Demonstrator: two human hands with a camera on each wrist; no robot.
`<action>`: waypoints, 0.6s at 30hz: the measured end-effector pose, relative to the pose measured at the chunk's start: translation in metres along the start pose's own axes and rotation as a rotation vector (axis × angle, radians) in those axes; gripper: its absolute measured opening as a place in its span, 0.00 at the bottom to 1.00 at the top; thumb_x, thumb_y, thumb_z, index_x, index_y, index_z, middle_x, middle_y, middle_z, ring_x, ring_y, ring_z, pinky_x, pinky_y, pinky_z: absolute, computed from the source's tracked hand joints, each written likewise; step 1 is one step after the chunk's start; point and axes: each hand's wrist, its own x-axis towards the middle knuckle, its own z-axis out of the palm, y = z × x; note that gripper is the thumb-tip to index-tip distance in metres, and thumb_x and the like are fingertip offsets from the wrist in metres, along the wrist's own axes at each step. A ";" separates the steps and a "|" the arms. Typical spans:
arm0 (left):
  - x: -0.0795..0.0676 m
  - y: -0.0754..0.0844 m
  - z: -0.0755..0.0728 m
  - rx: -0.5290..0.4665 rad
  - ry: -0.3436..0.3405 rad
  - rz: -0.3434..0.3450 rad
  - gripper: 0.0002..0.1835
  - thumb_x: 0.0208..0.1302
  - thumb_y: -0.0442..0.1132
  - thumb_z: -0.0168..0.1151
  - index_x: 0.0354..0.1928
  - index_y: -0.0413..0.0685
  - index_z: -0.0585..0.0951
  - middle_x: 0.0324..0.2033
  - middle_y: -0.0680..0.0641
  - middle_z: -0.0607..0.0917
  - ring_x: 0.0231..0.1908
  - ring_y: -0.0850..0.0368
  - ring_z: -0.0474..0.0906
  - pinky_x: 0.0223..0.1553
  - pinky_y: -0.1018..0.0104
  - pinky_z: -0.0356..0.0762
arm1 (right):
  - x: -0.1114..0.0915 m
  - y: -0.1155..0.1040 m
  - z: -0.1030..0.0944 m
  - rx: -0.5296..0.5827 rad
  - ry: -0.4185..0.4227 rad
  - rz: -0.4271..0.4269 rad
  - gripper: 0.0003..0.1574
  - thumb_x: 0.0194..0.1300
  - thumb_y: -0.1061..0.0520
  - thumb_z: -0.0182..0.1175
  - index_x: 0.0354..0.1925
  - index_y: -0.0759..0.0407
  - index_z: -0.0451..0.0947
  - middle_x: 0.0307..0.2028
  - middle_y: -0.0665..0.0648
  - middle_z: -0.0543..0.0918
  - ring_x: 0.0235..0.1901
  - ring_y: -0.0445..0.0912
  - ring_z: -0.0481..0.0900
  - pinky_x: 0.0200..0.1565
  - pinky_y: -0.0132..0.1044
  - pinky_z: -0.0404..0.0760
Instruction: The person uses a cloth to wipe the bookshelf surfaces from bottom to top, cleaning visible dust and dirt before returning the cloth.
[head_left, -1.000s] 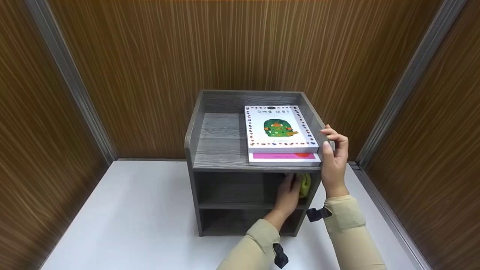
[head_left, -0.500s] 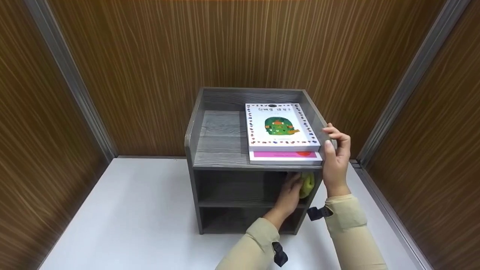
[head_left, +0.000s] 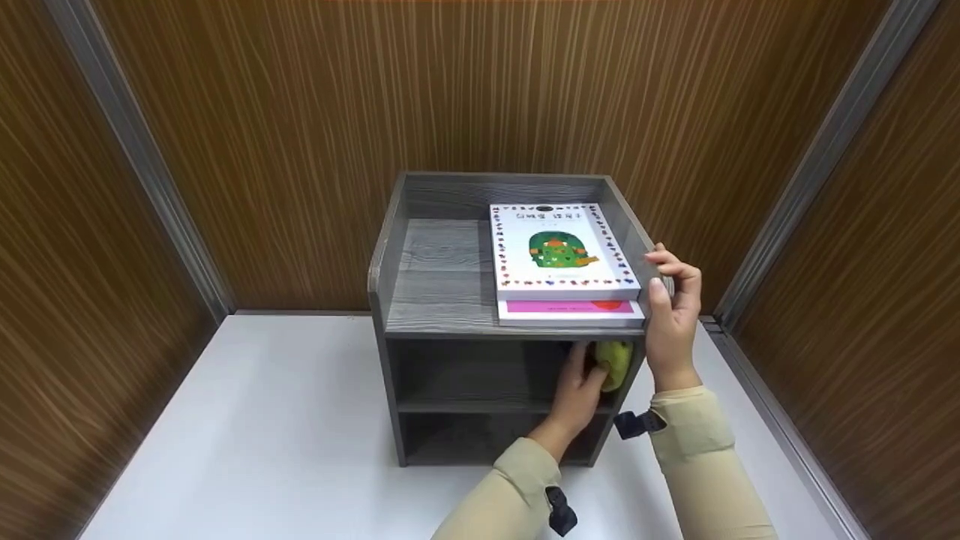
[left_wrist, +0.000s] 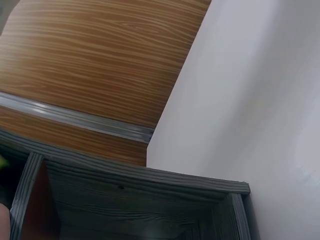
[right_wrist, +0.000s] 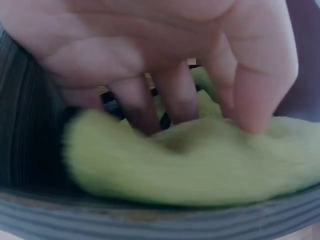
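Observation:
A small grey wood-grain shelf (head_left: 450, 334) stands on the white table. My right hand (head_left: 673, 322) grips the top edge of its right side panel, thumb inside and fingers outside. Inside the middle compartment, my left hand (head_left: 581, 390) holds a soft yellow-green cloth (head_left: 616, 364) near the right wall. The right wrist view shows the left hand (right_wrist: 165, 55) from the palm side, its thumb and fingers sunk into the cloth (right_wrist: 190, 160). Dark bits behind those fingers are unclear. In the left wrist view, little more than a finger edge (left_wrist: 4, 222) shows.
Two books lie stacked on the right of the shelf's top: a white book (head_left: 559, 255) with a green picture, over a pink-and-white book (head_left: 562, 311). A bottom compartment (head_left: 480, 439) lies below the hand. Brown wood-grain walls (head_left: 300, 150) enclose the table (head_left: 285, 420).
The left hand's thumb has shifted onto the cloth, which has changed shape and looks rounder. The right hand keeps its place on the side panel. The view has tilted slightly.

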 end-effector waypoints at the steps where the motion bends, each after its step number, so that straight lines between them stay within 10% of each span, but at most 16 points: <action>1: 0.000 0.000 0.000 0.001 0.005 0.019 0.27 0.63 0.36 0.49 0.65 0.42 0.63 0.62 0.42 0.68 0.61 0.56 0.62 0.63 0.61 0.58 | 0.000 0.000 0.000 -0.004 -0.002 0.003 0.09 0.61 0.69 0.45 0.42 0.68 0.66 0.49 0.60 0.75 0.64 0.58 0.59 0.66 0.45 0.51; 8: -0.001 0.001 -0.001 0.016 -0.032 0.091 0.23 0.66 0.33 0.47 0.63 0.38 0.67 0.62 0.38 0.67 0.61 0.54 0.63 0.62 0.61 0.60 | 0.001 -0.002 0.001 0.004 -0.003 0.026 0.11 0.61 0.71 0.43 0.43 0.66 0.66 0.49 0.58 0.75 0.65 0.56 0.58 0.66 0.45 0.51; 18: 0.013 0.014 0.004 -0.031 0.006 -0.159 0.23 0.69 0.47 0.49 0.61 0.42 0.71 0.55 0.46 0.74 0.51 0.59 0.67 0.55 0.65 0.65 | -0.004 0.000 -0.002 -0.002 0.012 0.035 0.10 0.62 0.70 0.45 0.42 0.66 0.66 0.49 0.59 0.76 0.65 0.55 0.59 0.66 0.44 0.51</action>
